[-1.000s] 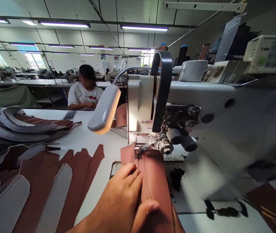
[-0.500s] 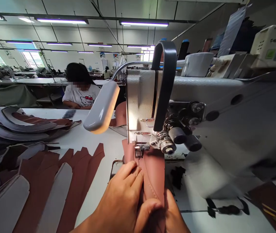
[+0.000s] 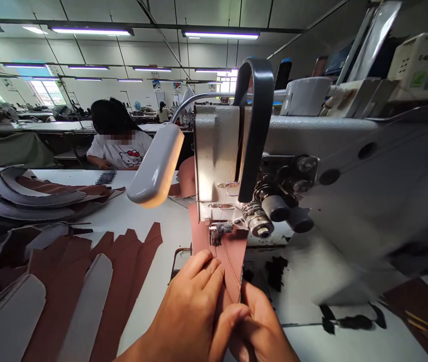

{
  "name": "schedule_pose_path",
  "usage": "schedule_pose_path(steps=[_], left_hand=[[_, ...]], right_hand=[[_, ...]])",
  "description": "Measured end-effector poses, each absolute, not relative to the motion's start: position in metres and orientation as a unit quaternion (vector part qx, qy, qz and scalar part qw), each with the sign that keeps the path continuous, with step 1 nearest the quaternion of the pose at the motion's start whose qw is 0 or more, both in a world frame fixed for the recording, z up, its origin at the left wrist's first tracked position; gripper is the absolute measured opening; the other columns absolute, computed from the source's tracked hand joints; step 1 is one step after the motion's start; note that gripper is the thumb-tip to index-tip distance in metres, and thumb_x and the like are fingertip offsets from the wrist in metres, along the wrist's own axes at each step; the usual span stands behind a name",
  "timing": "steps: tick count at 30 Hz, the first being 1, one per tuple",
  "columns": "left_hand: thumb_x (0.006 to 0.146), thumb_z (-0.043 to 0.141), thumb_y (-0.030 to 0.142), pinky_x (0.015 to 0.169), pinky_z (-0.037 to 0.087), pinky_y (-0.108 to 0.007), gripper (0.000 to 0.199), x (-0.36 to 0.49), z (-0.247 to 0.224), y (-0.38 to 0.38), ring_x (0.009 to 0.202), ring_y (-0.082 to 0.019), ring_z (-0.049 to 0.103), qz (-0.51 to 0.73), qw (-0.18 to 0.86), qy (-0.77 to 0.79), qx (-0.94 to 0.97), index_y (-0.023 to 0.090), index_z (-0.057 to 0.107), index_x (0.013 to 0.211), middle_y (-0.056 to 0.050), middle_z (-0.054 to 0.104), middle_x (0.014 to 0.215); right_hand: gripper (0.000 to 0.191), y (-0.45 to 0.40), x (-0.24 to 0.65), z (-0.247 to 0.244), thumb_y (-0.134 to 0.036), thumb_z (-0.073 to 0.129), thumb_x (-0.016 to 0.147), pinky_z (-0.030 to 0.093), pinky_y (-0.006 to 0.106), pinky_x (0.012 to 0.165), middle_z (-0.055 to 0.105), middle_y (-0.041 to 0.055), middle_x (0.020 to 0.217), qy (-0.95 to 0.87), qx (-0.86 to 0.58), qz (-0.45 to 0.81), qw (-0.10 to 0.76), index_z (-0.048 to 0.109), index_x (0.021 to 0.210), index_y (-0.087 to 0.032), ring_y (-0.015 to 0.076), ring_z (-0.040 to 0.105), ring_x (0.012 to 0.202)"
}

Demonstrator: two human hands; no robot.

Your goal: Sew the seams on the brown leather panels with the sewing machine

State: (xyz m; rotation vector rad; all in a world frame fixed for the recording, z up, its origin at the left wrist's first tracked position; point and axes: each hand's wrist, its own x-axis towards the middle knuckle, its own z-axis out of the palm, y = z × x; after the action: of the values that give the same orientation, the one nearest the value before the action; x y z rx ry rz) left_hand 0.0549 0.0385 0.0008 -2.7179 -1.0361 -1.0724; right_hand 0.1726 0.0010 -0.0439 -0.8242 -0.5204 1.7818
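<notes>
A reddish-brown leather-like panel [image 3: 232,259] with a curved line of stitching lies under the presser foot [image 3: 216,235] of a sewing machine [image 3: 217,151]. My left hand [image 3: 193,296] presses on the panel just in front of the foot, fingers together and thumb stretched toward the right hand. On the near right edge, my right hand [image 3: 257,322] is closed on the panel, its fingers bent around the material. The part of the panel beneath both hands is hidden.
Several brown panels [image 3: 123,271] and pale backing pieces [image 3: 86,301] lie on the left of the white table [image 3: 176,226]. A lamp [image 3: 157,166] hangs left of the machine head. Across the table sits a person [image 3: 119,146]. Black scraps [image 3: 276,271] lie at right.
The panel has advanced under the foot, and its right edge has shifted left. My right hand has moved up and left along it. The left hand stays nearly in place.
</notes>
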Motion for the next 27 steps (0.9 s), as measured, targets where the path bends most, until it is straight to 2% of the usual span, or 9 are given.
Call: schedule_pose_path(steps=[4, 8, 13, 16, 18, 20, 23, 25, 27], left_hand=[[0.079, 0.042, 0.020, 0.068, 0.054, -0.038, 0.021, 0.055, 0.010, 0.038, 0.073, -0.024, 0.057, -0.323, 0.035, -0.321, -0.889, 0.015, 0.060, 0.069, -0.009, 0.064, 0.071], [0.077, 0.042, 0.017, 0.066, 0.054, -0.038, 0.020, 0.054, 0.011, 0.038, 0.072, -0.024, 0.057, -0.329, 0.034, -0.317, -0.889, 0.014, 0.059, 0.069, -0.010, 0.063, 0.070], [0.076, 0.043, 0.018, 0.065, 0.055, -0.037, 0.017, 0.054, 0.010, 0.039, 0.073, -0.024, 0.058, -0.335, 0.023, -0.319, -0.886, 0.014, 0.059, 0.069, -0.010, 0.064, 0.072], [0.076, 0.044, 0.019, 0.067, 0.055, -0.037, 0.017, 0.053, 0.009, 0.041, 0.076, -0.024, 0.058, -0.334, 0.012, -0.322, -0.886, 0.014, 0.059, 0.071, -0.010, 0.065, 0.076], [0.077, 0.045, 0.020, 0.070, 0.054, -0.038, 0.017, 0.053, 0.007, 0.042, 0.082, -0.026, 0.058, -0.330, 0.000, -0.329, -0.885, 0.014, 0.061, 0.076, -0.010, 0.065, 0.078], [0.079, 0.044, 0.021, 0.074, 0.053, -0.040, 0.020, 0.052, 0.002, 0.044, 0.089, -0.027, 0.057, -0.333, -0.005, -0.334, -0.882, 0.014, 0.061, 0.085, -0.010, 0.065, 0.083], [0.082, 0.041, 0.020, 0.080, 0.051, -0.040, 0.023, 0.052, -0.004, 0.047, 0.098, -0.027, 0.054, -0.347, 0.001, -0.336, -0.875, 0.013, 0.060, 0.094, -0.011, 0.065, 0.092], [0.083, 0.041, 0.017, 0.082, 0.050, -0.040, 0.026, 0.052, -0.005, 0.048, 0.103, -0.028, 0.052, -0.342, 0.016, -0.324, -0.882, 0.011, 0.058, 0.101, -0.012, 0.065, 0.096], [0.082, 0.043, 0.014, 0.082, 0.049, -0.041, 0.031, 0.050, -0.004, 0.050, 0.104, -0.028, 0.050, -0.329, 0.033, -0.312, -0.891, 0.009, 0.054, 0.110, -0.013, 0.063, 0.103]], right_hand=[[0.060, 0.003, 0.171, -0.036, -0.044, 0.075, 0.062, 0.022, 0.015, 0.036, 0.045, -0.0064, 0.050, -0.236, -0.353, 0.727, 0.539, 0.050, 0.109, -0.016, 0.0018, 0.032, 0.034], [0.047, 0.005, 0.172, -0.027, -0.043, 0.070, 0.069, 0.015, 0.012, 0.034, 0.042, -0.0064, 0.054, -0.306, -0.319, 0.729, 0.522, 0.056, 0.101, -0.012, -0.0034, 0.024, 0.034], [0.049, 0.008, 0.173, -0.033, -0.045, 0.068, 0.071, 0.016, 0.012, 0.035, 0.046, -0.0043, 0.058, -0.309, -0.285, 0.732, 0.537, 0.058, 0.110, -0.017, -0.0035, 0.024, 0.035], [0.043, 0.010, 0.172, -0.038, -0.039, 0.069, 0.070, 0.018, 0.014, 0.035, 0.060, 0.0044, 0.081, -0.298, -0.292, 0.722, 0.553, 0.061, 0.108, -0.020, -0.0027, 0.032, 0.035], [0.042, 0.011, 0.172, -0.038, -0.036, 0.069, 0.071, 0.018, 0.015, 0.035, 0.060, 0.0095, 0.101, -0.294, -0.293, 0.720, 0.556, 0.061, 0.109, -0.021, -0.0033, 0.033, 0.036], [0.043, 0.011, 0.172, -0.034, -0.035, 0.068, 0.072, 0.018, 0.014, 0.035, 0.059, 0.0116, 0.107, -0.293, -0.286, 0.724, 0.556, 0.059, 0.112, -0.021, -0.0050, 0.031, 0.036], [0.044, 0.013, 0.174, -0.033, -0.034, 0.067, 0.074, 0.018, 0.013, 0.035, 0.061, 0.0092, 0.096, -0.305, -0.287, 0.718, 0.556, 0.058, 0.115, -0.021, -0.0045, 0.029, 0.037], [0.048, 0.017, 0.178, -0.038, -0.039, 0.064, 0.075, 0.021, 0.012, 0.034, 0.061, 0.0063, 0.080, -0.341, -0.319, 0.697, 0.544, 0.056, 0.118, -0.020, 0.0005, 0.035, 0.041], [0.042, 0.023, 0.184, -0.047, -0.039, 0.060, 0.078, 0.030, 0.014, 0.035, 0.059, 0.0046, 0.070, -0.426, -0.398, 0.595, 0.553, 0.059, 0.114, -0.018, 0.0060, 0.044, 0.047]])
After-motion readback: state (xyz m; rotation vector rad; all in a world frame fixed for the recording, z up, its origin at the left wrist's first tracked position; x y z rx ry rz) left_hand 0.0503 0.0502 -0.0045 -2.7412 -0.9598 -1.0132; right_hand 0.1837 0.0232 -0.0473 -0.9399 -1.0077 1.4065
